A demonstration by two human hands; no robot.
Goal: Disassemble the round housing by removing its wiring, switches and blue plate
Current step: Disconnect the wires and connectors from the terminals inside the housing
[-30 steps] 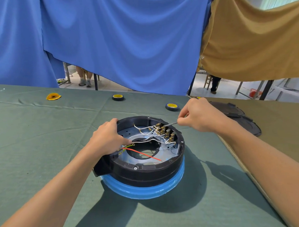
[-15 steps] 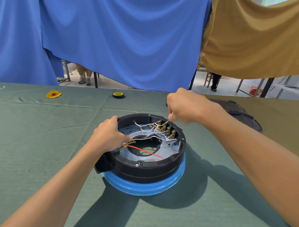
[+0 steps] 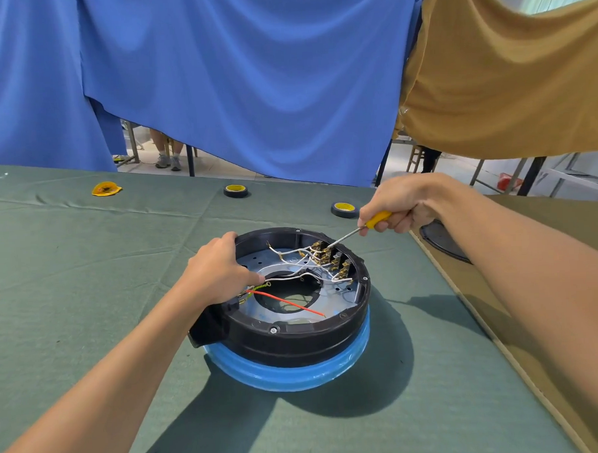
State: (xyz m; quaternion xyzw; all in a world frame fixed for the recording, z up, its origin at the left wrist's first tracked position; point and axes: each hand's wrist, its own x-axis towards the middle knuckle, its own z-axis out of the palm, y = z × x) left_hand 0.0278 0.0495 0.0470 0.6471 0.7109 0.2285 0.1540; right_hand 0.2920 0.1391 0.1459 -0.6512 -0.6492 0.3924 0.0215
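Note:
The round black housing [image 3: 296,343] sits on a blue ring [image 3: 297,373] in the middle of the green table. Inside lies the blue plate [image 3: 256,310], crossed by white wires [image 3: 293,278] and a red wire [image 3: 287,301]. A row of brass switches [image 3: 331,259] stands along the far right inner wall. My left hand [image 3: 220,271] grips the housing's left rim, thumb inside. My right hand [image 3: 399,204] holds a yellow-handled screwdriver [image 3: 376,220], whose metal tip touches the farthest switch.
Two rolls of black tape [image 3: 235,190] [image 3: 345,209] lie behind the housing. A yellow scrap [image 3: 106,189] rests far left. A black round lid [image 3: 445,244] sits on brown cardboard [image 3: 534,301] at the right. Blue and tan cloths hang behind the table.
My right hand moved from above the housing's far rim out to the right, and the screwdriver's yellow handle now shows. The left hand kept its grip on the rim.

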